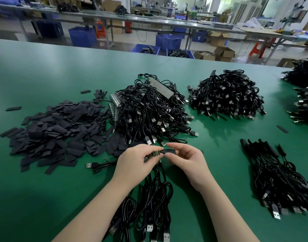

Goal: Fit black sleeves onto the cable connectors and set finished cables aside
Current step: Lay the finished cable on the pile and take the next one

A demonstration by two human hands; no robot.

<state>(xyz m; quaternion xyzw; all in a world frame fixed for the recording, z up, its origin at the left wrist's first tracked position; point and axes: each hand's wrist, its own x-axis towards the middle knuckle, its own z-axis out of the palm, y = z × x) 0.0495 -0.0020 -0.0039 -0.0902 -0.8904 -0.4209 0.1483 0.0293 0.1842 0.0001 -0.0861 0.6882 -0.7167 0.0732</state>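
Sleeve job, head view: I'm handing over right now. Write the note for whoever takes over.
Left hand grips a bunch of small boards; their cables hang toward you.
Right hand pinches a black sleeve at the end of one board, not yet pushed over it.
Loose sleeves are piled to the left, with unsleeved cables heaped behind the hands.
Done: a sleeved batch lies to the right.
Left: slide this sleeve on, finish the bunch, then work through the heap.
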